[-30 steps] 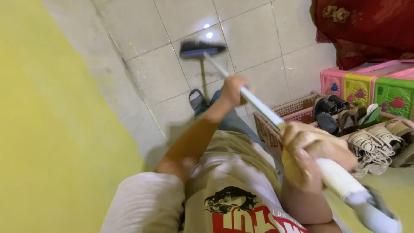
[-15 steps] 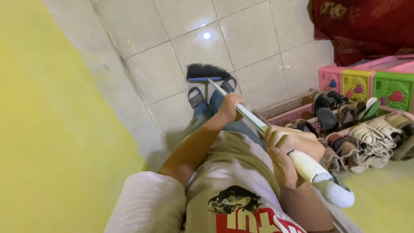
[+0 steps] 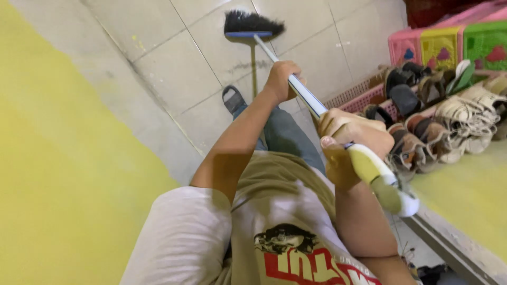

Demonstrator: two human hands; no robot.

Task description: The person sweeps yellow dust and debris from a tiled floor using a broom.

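I hold a broom with both hands. Its black bristle head (image 3: 252, 23) with a blue base rests on the tiled floor (image 3: 174, 63) ahead of me. My left hand (image 3: 281, 79) grips the pale handle (image 3: 303, 94) partway down. My right hand (image 3: 348, 138) grips the upper end, just below the yellowish grip (image 3: 376, 174) that sticks out toward me. My foot in a dark sandal (image 3: 233, 98) stands on the tiles below the broom head.
A yellow wall (image 3: 58, 174) runs along the left. On the right, a pink basket rack (image 3: 369, 94) holds several shoes and sandals (image 3: 449, 113). Pink, yellow and green plastic crates (image 3: 443, 45) stand behind it. A yellow ledge (image 3: 470, 195) lies at lower right.
The broom head has swung away from my feet to farther out on the tiles. My view has shifted, with both hands staying on the handle.
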